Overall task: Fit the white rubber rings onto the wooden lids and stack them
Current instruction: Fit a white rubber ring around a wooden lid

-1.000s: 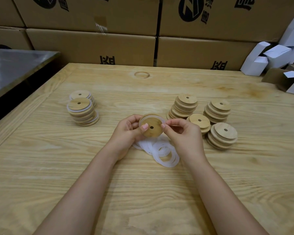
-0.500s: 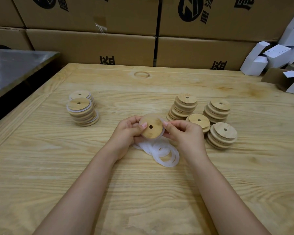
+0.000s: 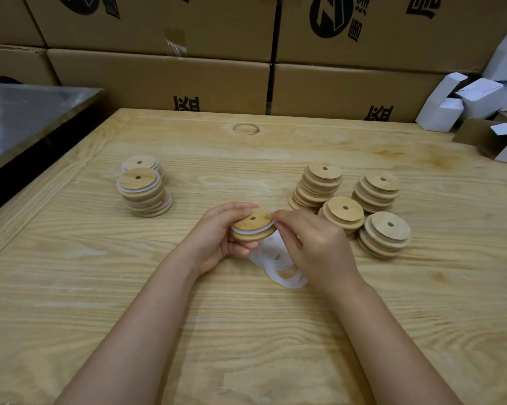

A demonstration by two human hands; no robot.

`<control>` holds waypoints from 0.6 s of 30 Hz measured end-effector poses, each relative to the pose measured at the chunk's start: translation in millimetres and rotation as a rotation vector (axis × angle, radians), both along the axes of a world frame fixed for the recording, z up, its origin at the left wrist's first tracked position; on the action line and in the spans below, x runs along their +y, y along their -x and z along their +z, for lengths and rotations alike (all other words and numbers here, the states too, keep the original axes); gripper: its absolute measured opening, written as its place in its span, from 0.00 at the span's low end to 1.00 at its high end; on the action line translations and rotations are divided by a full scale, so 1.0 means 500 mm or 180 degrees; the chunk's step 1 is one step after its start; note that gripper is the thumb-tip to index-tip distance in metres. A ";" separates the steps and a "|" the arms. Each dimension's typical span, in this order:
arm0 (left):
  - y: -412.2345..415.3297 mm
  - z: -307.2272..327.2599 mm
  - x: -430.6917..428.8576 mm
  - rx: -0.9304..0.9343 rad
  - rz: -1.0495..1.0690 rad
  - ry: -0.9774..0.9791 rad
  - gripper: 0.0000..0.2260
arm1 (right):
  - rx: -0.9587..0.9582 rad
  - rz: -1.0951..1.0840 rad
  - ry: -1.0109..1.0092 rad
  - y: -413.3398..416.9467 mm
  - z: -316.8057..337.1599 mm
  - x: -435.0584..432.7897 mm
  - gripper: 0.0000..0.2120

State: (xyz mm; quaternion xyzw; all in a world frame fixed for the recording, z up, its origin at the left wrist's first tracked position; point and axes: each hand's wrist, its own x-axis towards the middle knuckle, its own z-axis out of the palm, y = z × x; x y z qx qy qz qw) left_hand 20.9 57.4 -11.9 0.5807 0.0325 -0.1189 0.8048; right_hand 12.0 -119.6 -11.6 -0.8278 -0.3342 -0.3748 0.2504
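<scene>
A round wooden lid with a small centre hole is held above the table's middle, a white rubber ring wrapped round its step. My left hand grips the lid from the left and below. My right hand pinches the ring at the lid's right edge. Loose white rings lie in a pile under my hands, partly hidden. Two stacks of ringed lids stand at the left. Several stacks of bare lids stand at the right.
The wooden table has a raised border on the left and far sides. Cardboard cartons wall off the back. White folded boxes pile up at the far right. A dark metal surface lies beyond the left edge.
The lid has tipped from facing me to lying nearly flat, and the ring now sits round its step. My right hand has shifted to the lid's right edge.
</scene>
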 end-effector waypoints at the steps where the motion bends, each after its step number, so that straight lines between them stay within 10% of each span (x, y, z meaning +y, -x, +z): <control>1: 0.000 0.000 0.000 0.0016 0.0002 -0.0031 0.08 | -0.0119 -0.0032 0.0141 -0.001 -0.001 -0.001 0.07; 18: -0.003 0.001 -0.006 0.0345 0.0406 0.0356 0.10 | -0.0629 -0.0106 0.0318 0.008 0.008 0.006 0.03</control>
